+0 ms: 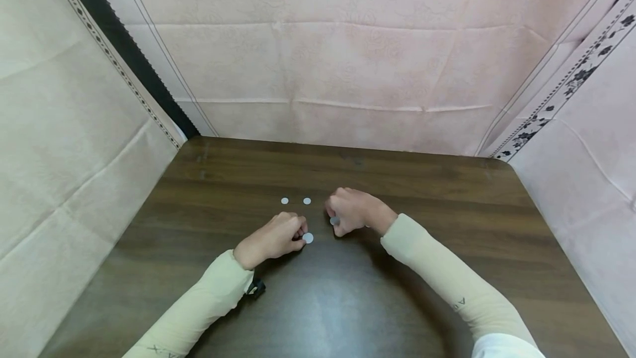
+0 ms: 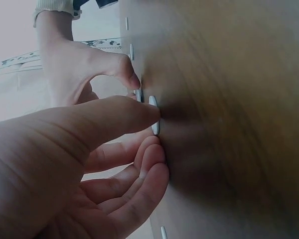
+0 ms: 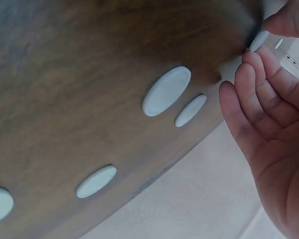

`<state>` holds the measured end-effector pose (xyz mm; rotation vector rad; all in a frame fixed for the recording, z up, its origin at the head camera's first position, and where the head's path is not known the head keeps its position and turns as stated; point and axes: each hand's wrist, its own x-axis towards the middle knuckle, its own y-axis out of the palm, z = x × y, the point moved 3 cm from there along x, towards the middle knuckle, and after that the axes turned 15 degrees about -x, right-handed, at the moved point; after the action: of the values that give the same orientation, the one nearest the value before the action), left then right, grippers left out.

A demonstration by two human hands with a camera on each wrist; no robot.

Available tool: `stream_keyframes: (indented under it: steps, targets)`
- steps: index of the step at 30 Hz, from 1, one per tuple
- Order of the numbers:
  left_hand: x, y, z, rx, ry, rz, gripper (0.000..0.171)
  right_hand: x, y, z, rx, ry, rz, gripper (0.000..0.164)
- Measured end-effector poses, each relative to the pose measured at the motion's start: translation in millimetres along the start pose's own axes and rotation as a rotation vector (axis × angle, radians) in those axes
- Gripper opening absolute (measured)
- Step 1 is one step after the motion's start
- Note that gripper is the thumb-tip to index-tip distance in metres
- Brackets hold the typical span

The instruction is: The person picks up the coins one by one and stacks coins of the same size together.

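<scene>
Back upward, the left hand [image 1: 275, 237] pinches a smooth, flat, round white disc [image 1: 308, 238] between thumb and fingers; the right hand [image 1: 354, 210], curled, pinches a second white disc [image 1: 335, 220]. Beneath the fingertips lies a brown wood-grained tabletop [image 1: 298, 303].

Creased pale cloth [image 1: 318, 65] hangs behind the brown wood-grain table [image 1: 497, 225], with a dark-flowered border [image 1: 580, 76] at right.
</scene>
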<state>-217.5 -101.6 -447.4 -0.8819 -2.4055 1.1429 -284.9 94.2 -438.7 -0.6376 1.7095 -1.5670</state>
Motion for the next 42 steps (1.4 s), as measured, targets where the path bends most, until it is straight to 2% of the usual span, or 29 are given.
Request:
stream_keyframes:
  steps: [3,9,18,30,42]
  targets:
    - [0.1,-0.3,0.1,-0.001,0.002,0.002,0.010,-2.0,0.8,-1.2,0.028,-0.006,-0.028,0.009]
    - [0.3,-1.1,-0.5,-0.018,-0.020,0.004,0.012,-4.2,0.1,-2.3,0.046,-0.027,-0.090,0.013]
    - [-0.2,-1.2,0.4,-0.029,-0.027,0.000,0.011,-6.1,-2.3,0.6,0.073,-0.055,-0.162,0.011]
    - [0.3,-1.2,1.3,-0.023,-0.010,-0.001,0.010,-3.6,-1.3,13.0,0.087,-0.091,-0.176,0.012]
    - [0.0,-1.5,0.1,-0.021,-0.032,0.007,0.010,-2.0,-1.5,25.6,0.101,-0.105,-0.186,0.012]
